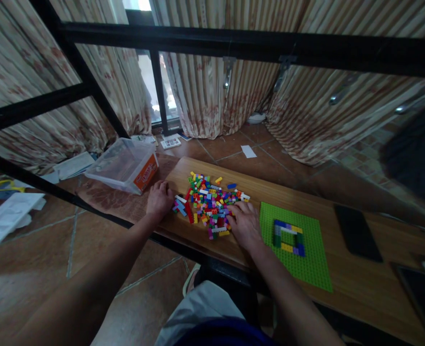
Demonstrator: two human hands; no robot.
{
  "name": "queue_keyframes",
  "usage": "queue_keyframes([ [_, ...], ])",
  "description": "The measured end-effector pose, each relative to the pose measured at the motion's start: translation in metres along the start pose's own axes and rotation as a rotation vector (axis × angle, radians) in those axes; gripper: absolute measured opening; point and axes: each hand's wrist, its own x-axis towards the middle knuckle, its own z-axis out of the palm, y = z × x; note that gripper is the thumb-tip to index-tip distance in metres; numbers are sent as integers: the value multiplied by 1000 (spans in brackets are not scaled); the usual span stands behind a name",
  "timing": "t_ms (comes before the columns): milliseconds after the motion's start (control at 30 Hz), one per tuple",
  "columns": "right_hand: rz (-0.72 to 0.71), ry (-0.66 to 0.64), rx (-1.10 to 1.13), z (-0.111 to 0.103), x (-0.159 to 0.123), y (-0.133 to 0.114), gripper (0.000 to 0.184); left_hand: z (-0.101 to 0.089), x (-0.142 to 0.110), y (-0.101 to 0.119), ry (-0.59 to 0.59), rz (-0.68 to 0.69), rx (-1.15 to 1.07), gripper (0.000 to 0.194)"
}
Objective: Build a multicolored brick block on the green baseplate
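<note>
A loose pile of small coloured toy bricks (210, 204) lies spread over the wooden table. My left hand (160, 201) rests at the pile's left side, fingers loosely bent and apart, with no brick visible in it. At the right side of the pile, my right hand (245, 222) lies over the bricks, its fingers spread and touching them; what is under the palm is hidden. Just right of that hand is a green baseplate (315, 262). On it stands a hollow rectangular frame of bricks (288, 248) in blue, yellow, green and white.
A clear plastic box (117, 166) with an orange label sits on a brown mat (107, 199) at the left. The wooden table (205, 168) carries a dark flat phone-like object (356, 233) right of the baseplate. A black metal bar (212, 41) crosses in front of the curtains.
</note>
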Motion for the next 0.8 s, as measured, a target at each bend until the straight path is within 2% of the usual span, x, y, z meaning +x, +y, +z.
queue_keyframes([
  [100,64,47,165,-2,-1,2,20,0,0,0,3,-1,-4,38],
  [167,167,112,376,-2,-3,3,20,0,0,0,4,3,0,38],
  [333,575,256,1227,-7,-8,0,24,0,1,-1,-10,13,1,38],
  [400,684,254,1519,-12,-9,0,22,-1,1,-1,-13,15,-5,37],
  [467,753,216,1717,-18,-12,2,19,-1,2,0,-11,13,-9,37],
  [600,793,162,1903,-26,-18,6,14,-2,2,0,-15,10,-11,38],
  [800,794,208,1907,-31,-24,5,19,-2,2,0,-9,17,-2,38],
])
